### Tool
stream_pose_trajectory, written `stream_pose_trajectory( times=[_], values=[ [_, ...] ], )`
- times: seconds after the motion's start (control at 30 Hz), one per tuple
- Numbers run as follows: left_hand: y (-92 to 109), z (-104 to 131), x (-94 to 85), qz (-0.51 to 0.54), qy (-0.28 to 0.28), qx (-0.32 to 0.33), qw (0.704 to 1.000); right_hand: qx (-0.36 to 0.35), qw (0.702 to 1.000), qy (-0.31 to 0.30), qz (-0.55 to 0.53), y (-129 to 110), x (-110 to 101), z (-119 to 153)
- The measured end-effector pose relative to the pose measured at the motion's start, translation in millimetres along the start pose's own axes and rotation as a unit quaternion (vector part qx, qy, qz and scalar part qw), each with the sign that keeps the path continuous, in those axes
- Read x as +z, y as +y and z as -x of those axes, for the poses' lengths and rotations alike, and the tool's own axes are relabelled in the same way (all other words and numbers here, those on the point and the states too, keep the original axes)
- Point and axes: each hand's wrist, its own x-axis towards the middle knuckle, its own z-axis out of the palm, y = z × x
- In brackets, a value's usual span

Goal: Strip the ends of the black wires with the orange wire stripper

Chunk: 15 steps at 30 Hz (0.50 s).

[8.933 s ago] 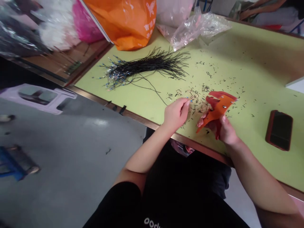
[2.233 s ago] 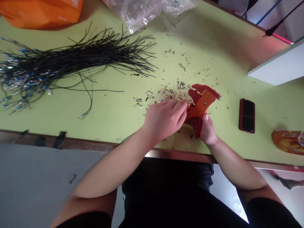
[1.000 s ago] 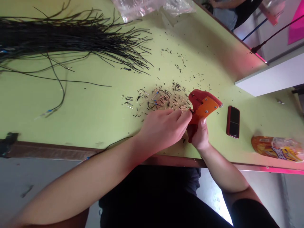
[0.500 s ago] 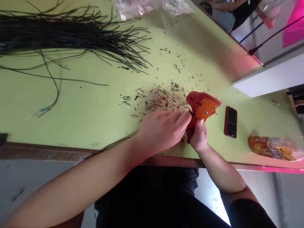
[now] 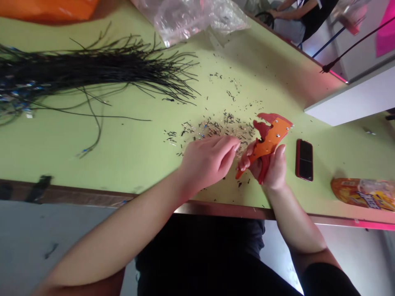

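My right hand [image 5: 273, 166] is wrapped round the handles of an orange and red wire stripper [image 5: 269, 142], whose jaws stand apart at the upper end. Left of the tool, my left hand [image 5: 210, 158] is closed in a pinch, its fingertips a little away from the jaws; what it holds is hidden. Short black scraps and copper bits [image 5: 216, 125] lie scattered behind my left hand. A thick bundle of black wires [image 5: 101, 68] lies at the upper left, with loose ends spread rightward.
On the right are a phone [image 5: 304, 160] and an orange snack package [image 5: 361, 192]. Clear plastic bags [image 5: 185, 18] and an orange item [image 5: 49, 10] lie at the far side. A white panel [image 5: 348, 102] juts over the table [image 5: 123, 164]. Another person sits beyond.
The stripper's jaws have opened, and its handles have spread in my right hand. My left hand has drawn back leftward from the tool. The whole view has shifted slightly.
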Motion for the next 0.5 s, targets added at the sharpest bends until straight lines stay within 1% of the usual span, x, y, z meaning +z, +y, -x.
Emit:
stream_pose_trajectory(
  times=[0.1,0.17,0.23,0.3,0.5],
  values=[
    [-8.2,-1.9,-1.4,0.04,-0.021,-0.019,0.999,0.07,0.988,-0.136,-0.015,-6.2,-18.9,3.0],
    [-12.6,-3.1,-3.7,0.063,-0.045,-0.038,0.996,0.093,0.978,-0.189,-0.014,-4.3,-28.0,5.5],
    [-16.1,-3.9,-6.1,0.075,-0.075,-0.061,0.993,0.1,0.973,-0.206,-0.02,-0.6,-32.8,7.3],
    [-19.1,-4.1,-7.6,0.073,-0.098,-0.071,0.99,0.105,0.972,-0.208,-0.029,2.7,-34.7,7.9],
    [-27.5,-1.8,-3.4,0.009,-0.114,-0.028,0.993,0.107,0.972,-0.207,-0.031,5.5,-36.0,7.4]
  ],
)
